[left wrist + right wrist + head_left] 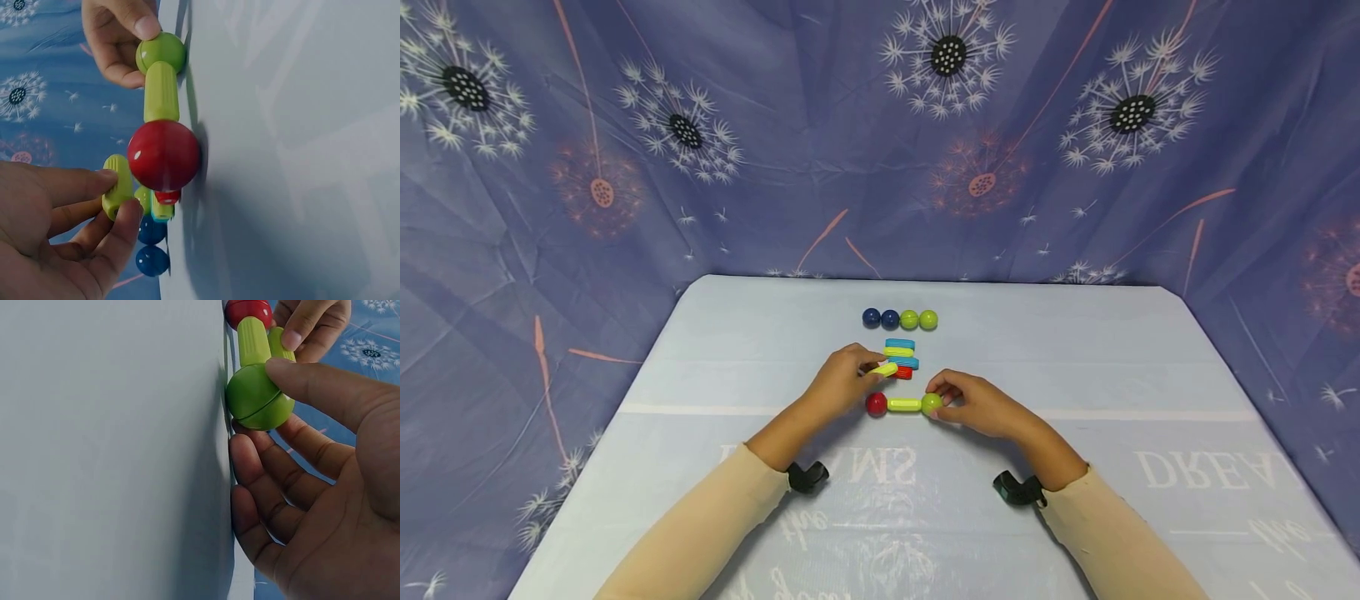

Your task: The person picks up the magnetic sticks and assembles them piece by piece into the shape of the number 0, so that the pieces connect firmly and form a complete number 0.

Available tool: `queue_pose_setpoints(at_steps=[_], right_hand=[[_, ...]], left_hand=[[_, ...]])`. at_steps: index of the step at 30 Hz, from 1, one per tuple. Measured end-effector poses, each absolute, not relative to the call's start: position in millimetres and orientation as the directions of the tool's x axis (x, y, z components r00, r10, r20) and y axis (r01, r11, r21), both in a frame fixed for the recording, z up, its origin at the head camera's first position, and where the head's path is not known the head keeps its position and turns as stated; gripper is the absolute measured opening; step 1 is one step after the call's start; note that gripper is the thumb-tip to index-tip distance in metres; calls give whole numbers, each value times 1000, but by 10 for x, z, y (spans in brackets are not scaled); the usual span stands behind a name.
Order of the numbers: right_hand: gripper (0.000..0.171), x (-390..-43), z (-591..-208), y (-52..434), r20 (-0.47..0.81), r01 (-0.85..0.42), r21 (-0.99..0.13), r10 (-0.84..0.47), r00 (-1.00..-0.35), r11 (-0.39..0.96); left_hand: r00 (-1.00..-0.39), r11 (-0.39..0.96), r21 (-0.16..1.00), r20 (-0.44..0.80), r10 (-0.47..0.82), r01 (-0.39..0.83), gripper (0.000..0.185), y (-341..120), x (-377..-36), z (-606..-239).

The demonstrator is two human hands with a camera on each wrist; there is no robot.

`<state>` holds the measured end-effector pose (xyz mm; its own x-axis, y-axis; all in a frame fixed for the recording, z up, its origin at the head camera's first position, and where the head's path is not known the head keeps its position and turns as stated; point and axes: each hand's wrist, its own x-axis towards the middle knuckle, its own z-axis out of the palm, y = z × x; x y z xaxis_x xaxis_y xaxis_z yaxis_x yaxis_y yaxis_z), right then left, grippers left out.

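My left hand (841, 379) pinches a yellow-green ridged rod (117, 187) between thumb and fingers, raised off the table. Below it, a red ball (876, 405), a second yellow-green rod (904, 405) and a green ball (932, 405) lie joined in a dumbbell shape. My right hand (981, 406) grips the green ball at the right end, thumb on one side and fingers on the other, as the right wrist view shows. The held rod is apart from the red ball in the left wrist view.
Behind the dumbbell lie blue rods (900, 342), a yellow-green rod (898, 352) and a red rod (904, 373), partly covered by the left hand. Farther back, dark blue balls (871, 317) and green balls (928, 320) form a row. Patterned cloth (850, 167) hangs behind the white table (1075, 350).
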<state>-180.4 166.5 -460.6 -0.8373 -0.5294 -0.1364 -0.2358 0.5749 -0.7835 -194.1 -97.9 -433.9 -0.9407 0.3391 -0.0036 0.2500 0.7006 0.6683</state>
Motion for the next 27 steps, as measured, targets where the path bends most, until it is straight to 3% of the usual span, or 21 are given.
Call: queue_pose_setpoints(at_steps=[9,21,27], right_hand=[[40,-1794,-4598,1678,-121,-256,-777,-534,-837,576],[35,-1810,-4540,1700,-120,-264,-753,-521,-845,602],[35,-1840,-4558,1697,-140,-241,-746,-500,-854,621]], left_hand=[[-960,677,715,-31,279,174,35,-1084,-1940,-4344],[-971,637,771,-154,184,-1,28,-1199,-1890,-4342],[-959,555,827,-220,181,-85,39,-1234,-1874,-4373]])
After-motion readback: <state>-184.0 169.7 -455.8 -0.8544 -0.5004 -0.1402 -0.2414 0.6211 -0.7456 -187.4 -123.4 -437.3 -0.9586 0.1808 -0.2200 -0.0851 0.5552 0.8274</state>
